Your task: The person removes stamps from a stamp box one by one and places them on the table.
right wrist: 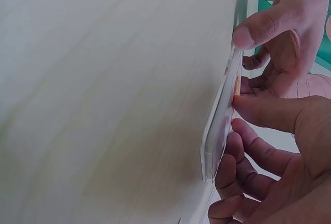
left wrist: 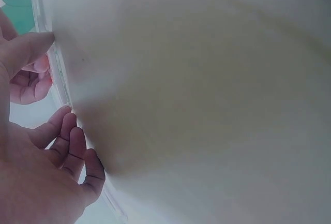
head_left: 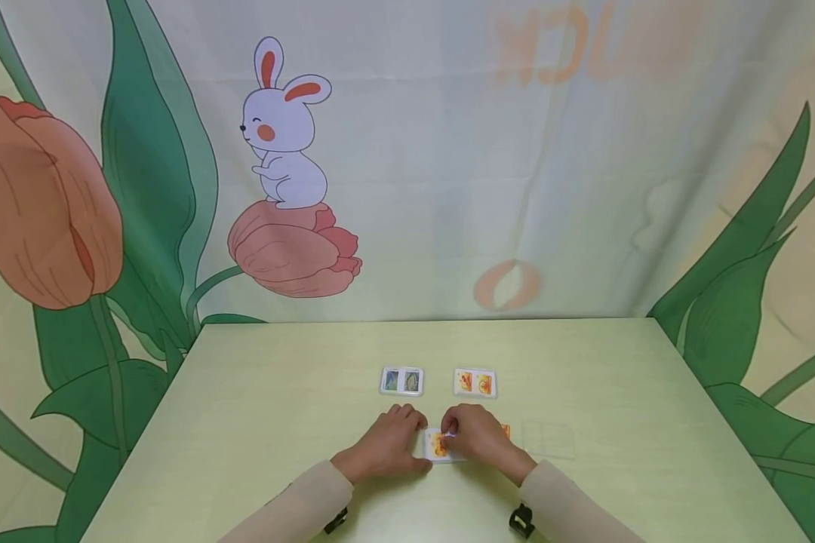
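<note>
A flat white card tray (head_left: 435, 457) lies on the table between the hands, bearing an orange picture (head_left: 438, 443). My left hand (head_left: 390, 441) holds its left end, thumb at the near corner and fingers at the far side. The right hand (head_left: 478, 436) bends over the tray; its thumb and forefinger pinch at a small orange picture card (right wrist: 237, 87), mostly hidden by fingers. Another orange patch (head_left: 505, 431) shows beyond the right hand, partly covered. From the right wrist, the tray (right wrist: 220, 125) appears almost edge-on, with the left thumb (right wrist: 244, 38) on its near edge.
Behind the hands lie two white trays, one with green-grey pictures (head_left: 401, 381), the other with orange pictures (head_left: 475, 383). A clear, see-through case (head_left: 548, 440) lies right of the right hand. A printed curtain (head_left: 435, 188) hangs behind the pale table (head_left: 258, 392).
</note>
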`<state>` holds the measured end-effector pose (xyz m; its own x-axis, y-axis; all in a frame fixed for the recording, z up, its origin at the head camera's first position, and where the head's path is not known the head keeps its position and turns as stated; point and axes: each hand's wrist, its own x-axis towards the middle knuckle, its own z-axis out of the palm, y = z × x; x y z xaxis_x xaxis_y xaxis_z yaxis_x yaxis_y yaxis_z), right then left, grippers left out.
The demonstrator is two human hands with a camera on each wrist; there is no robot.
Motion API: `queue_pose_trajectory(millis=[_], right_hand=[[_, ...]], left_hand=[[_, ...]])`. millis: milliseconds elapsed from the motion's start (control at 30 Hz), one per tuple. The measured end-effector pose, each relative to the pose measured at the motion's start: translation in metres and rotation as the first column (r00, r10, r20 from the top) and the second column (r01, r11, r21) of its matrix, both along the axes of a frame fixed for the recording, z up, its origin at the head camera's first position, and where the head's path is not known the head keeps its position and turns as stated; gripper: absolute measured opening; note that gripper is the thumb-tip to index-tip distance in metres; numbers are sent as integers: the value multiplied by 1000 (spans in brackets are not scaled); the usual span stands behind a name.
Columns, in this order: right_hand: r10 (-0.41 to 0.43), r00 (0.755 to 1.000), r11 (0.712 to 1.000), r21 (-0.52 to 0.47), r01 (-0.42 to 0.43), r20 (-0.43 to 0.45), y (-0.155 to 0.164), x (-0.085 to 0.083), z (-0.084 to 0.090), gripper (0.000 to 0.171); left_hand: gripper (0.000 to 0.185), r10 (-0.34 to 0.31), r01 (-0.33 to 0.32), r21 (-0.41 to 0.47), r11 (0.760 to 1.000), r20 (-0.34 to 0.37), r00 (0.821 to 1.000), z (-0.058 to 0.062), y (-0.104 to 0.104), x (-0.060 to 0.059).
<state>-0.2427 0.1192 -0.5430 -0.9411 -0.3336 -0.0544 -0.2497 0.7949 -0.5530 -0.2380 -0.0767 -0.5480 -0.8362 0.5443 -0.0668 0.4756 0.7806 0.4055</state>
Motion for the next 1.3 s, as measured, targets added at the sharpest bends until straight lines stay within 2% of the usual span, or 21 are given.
queue_pose_trajectory(millis=[467, 800, 1100, 1300], right_hand=[[-8, 1000, 1000, 15, 8, 18, -1, -3, -1, 14], [-9, 999, 1000, 20, 8, 35, -2, -5, -2, 13], [-8, 1000, 1000, 3, 8, 16, -1, -3, -1, 14], [7, 1000, 999, 40, -7, -2, 0, -4, -2, 12]], left_hand=[[57, 11, -10, -13, 1000, 26, 1000, -2, 1, -2], [57, 6, -5, -6, 1000, 16, 1000, -3, 0, -2], [57, 13, -12, -13, 1000, 23, 1000, -3, 1, -2], [57, 9, -8, -17, 1000, 13, 1000, -4, 1, -2]])
